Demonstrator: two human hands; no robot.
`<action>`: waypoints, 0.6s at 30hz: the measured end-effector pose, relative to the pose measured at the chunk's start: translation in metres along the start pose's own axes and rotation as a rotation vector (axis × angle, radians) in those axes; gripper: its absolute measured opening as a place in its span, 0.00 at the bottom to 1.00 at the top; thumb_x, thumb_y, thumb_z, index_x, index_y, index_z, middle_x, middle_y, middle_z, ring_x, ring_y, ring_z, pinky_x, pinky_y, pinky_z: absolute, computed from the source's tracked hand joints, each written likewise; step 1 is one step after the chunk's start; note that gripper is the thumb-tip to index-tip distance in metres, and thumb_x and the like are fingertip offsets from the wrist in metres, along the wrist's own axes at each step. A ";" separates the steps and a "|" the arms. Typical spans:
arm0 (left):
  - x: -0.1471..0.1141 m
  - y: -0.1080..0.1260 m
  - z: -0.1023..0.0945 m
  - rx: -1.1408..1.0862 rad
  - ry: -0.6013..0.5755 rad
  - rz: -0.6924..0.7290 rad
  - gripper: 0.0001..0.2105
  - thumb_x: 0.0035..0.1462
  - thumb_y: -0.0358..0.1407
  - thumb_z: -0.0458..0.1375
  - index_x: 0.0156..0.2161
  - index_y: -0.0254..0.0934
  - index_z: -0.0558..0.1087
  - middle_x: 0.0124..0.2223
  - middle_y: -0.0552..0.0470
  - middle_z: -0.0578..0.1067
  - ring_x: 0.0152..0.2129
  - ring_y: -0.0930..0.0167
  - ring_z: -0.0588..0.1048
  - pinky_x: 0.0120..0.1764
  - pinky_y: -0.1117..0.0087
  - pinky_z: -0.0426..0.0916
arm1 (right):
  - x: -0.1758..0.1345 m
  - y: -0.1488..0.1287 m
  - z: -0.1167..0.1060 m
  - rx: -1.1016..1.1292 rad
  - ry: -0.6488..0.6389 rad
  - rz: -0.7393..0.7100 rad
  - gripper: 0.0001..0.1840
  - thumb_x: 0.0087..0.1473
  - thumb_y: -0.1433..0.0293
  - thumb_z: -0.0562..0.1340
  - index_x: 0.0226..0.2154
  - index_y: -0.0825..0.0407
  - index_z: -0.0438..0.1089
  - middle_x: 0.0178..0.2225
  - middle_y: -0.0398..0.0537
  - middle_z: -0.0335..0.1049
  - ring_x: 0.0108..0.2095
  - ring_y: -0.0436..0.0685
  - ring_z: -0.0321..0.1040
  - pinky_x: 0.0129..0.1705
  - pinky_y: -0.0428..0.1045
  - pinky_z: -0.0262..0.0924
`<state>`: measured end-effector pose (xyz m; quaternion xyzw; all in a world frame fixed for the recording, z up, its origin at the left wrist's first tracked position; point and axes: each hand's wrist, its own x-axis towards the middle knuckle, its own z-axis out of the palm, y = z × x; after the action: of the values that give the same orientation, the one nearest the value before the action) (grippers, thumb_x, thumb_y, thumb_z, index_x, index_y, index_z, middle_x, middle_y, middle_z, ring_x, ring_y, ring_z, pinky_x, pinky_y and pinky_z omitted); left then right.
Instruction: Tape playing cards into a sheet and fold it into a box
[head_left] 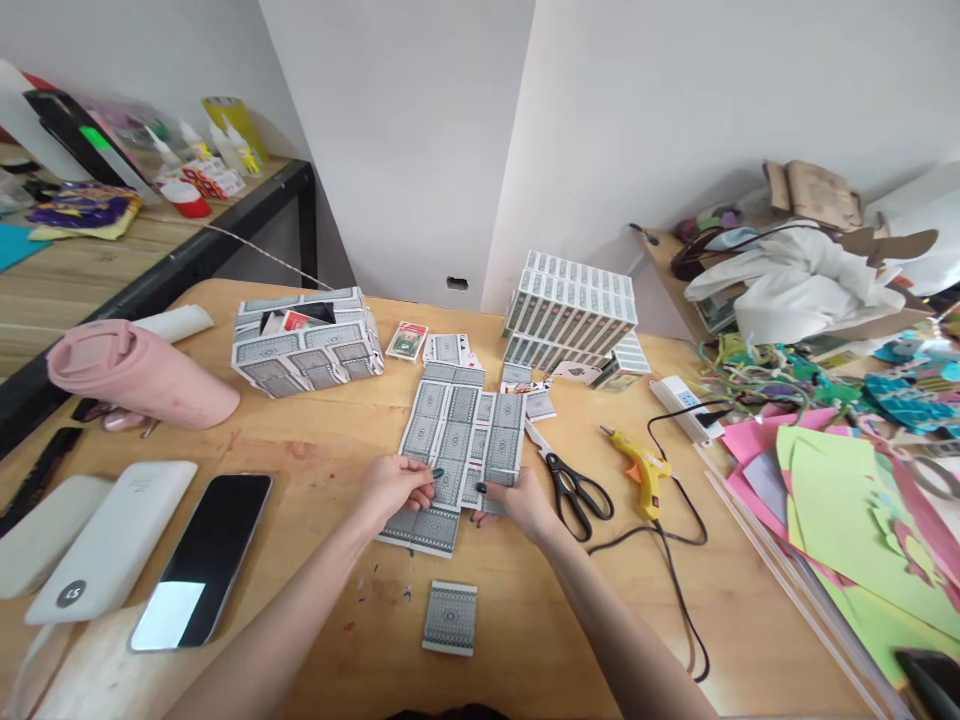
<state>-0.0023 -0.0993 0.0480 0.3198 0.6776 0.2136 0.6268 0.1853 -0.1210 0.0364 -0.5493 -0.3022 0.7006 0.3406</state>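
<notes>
A flat panel of joined playing cards (459, 430), backs up in grey pattern, lies in the middle of the table. My left hand (401, 490) is closed in a pinch at the panel's left side, above its lower row of cards. At the right side my right hand (516, 502) grips the panel's edge, thumb on top and fingers beneath. A loose square of playing card (450, 618) rests nearer to me. Behind the panel are more playing cards (448, 349) and a red card box (407, 341).
A card-covered box (306, 345) stands behind left; stacked card packs (574, 310) stand behind right. Scissors (574, 490) and a yellow glue gun (640, 470) with its cord lie to the right. A phone (206, 560), power bank (112, 540) and pink roll (142, 375) are left; coloured paper (840, 500) lies far right.
</notes>
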 end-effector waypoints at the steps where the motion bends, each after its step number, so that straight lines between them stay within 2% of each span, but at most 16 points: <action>1: 0.000 0.000 0.000 -0.001 0.000 0.001 0.07 0.46 0.33 0.61 0.28 0.31 0.68 0.18 0.53 0.73 0.13 0.77 0.69 0.18 0.77 0.61 | 0.000 0.001 -0.001 -0.002 -0.004 0.003 0.14 0.33 0.66 0.68 0.26 0.55 0.69 0.20 0.47 0.73 0.18 0.56 0.69 0.21 0.51 0.68; 9: 0.002 -0.001 0.000 0.003 -0.005 -0.009 0.04 0.48 0.31 0.59 0.28 0.31 0.68 0.18 0.53 0.73 0.14 0.77 0.70 0.20 0.77 0.63 | 0.001 0.000 -0.011 -0.035 -0.033 0.018 0.13 0.35 0.67 0.67 0.26 0.55 0.68 0.19 0.47 0.72 0.17 0.56 0.69 0.21 0.51 0.67; 18: 0.005 -0.004 0.000 0.006 -0.007 -0.005 0.06 0.46 0.33 0.60 0.27 0.32 0.68 0.19 0.52 0.74 0.14 0.77 0.71 0.20 0.77 0.63 | 0.007 -0.010 -0.020 -0.106 -0.088 0.036 0.10 0.35 0.69 0.67 0.25 0.54 0.69 0.20 0.47 0.73 0.17 0.56 0.69 0.18 0.49 0.67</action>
<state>-0.0032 -0.0988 0.0413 0.3207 0.6769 0.2089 0.6287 0.2054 -0.1090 0.0359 -0.5408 -0.3436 0.7130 0.2848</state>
